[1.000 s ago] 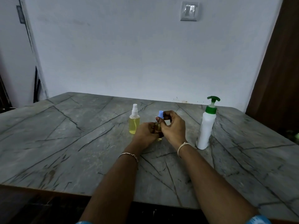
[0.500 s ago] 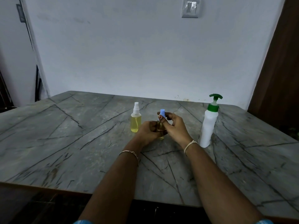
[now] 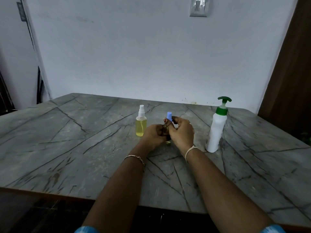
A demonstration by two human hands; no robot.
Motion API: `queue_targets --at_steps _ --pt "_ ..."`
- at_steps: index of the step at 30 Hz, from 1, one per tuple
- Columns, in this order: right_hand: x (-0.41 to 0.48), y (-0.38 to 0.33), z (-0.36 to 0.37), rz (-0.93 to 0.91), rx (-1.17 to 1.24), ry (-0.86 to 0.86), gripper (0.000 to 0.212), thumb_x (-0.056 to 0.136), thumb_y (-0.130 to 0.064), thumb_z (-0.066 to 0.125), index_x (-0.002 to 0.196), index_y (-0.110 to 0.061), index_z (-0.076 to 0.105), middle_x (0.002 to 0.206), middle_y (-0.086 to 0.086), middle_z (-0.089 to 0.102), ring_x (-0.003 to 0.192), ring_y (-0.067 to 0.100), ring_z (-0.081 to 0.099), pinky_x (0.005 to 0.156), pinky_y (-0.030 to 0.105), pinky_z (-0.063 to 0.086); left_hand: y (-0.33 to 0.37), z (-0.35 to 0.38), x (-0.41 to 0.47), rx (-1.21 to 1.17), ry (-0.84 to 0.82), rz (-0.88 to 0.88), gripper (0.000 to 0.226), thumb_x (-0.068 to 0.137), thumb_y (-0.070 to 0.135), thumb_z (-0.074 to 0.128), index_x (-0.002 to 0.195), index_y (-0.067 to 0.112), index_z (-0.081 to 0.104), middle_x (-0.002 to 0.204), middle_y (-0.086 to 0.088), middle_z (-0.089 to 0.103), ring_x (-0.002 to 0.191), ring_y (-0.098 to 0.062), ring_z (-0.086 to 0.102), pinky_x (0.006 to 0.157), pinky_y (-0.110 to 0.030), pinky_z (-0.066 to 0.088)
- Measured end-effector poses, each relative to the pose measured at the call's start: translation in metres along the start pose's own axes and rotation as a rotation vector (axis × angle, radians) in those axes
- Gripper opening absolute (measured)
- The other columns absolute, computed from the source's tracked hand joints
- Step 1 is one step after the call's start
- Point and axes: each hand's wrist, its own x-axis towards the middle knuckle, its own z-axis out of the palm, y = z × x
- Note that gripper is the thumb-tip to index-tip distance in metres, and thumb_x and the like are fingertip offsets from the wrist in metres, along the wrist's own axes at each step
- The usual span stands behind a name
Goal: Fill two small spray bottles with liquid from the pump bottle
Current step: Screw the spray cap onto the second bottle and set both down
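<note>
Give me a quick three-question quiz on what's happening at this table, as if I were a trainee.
1. True or false: the pump bottle stands on the table to the right of the right hand, and neither hand touches it.
2. The left hand grips a small spray bottle while the right hand pinches its cap. What colour is the cap? A white, B blue, C green.
3. Fill in: the free-standing spray bottle with the white top holds ____ liquid.

Key: 1 true; 2 B; 3 yellow.
</note>
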Motion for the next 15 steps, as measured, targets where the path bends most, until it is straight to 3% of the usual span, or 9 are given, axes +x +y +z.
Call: queue_targets --at_steps 6,11,15 --pt "-0.0019 -0.0003 -0.0007 0.013 0.025 0.006 0.039 0.086 -0.049 0.063 0.111 -0.02 0.07 0.109 0.002 0.069 0.108 0.021 0.057 0.094 0.046 0.045 0.0019 0.0019 -0.0008 0.084 0.028 0.021 0.027 0.08 0.01 0.071 0.106 0.005 0.063 0.097 -0.01 0.07 0.089 -0.02 0.066 0.082 -0.03 0.053" --pt "-0.0024 -0.0016 -0.0008 0.015 0.005 0.019 0.038 0.086 -0.051 0.062 0.109 -0.022 0.07 0.107 0.001 0.07 0.107 0.021 0.059 0.093 0.045 0.047 0.0048 0.0029 -0.0014 0.109 0.05 0.022 0.029 0.079 0.007 0.07 0.107 0.005 0.064 0.097 -0.012 0.071 0.09 -0.023 0.066 0.085 -0.038 0.053" --pt "-0.0019 0.0004 0.0015 0.047 0.039 -0.022 0.039 0.084 -0.055 0.06 0.108 -0.025 0.07 0.103 -0.002 0.069 0.102 0.018 0.059 0.089 0.044 0.05 0.0052 0.0052 -0.0033 0.105 0.084 0.024 0.029 0.079 0.007 0.07 0.107 0.006 0.064 0.097 -0.007 0.07 0.089 -0.018 0.066 0.075 -0.022 0.05"
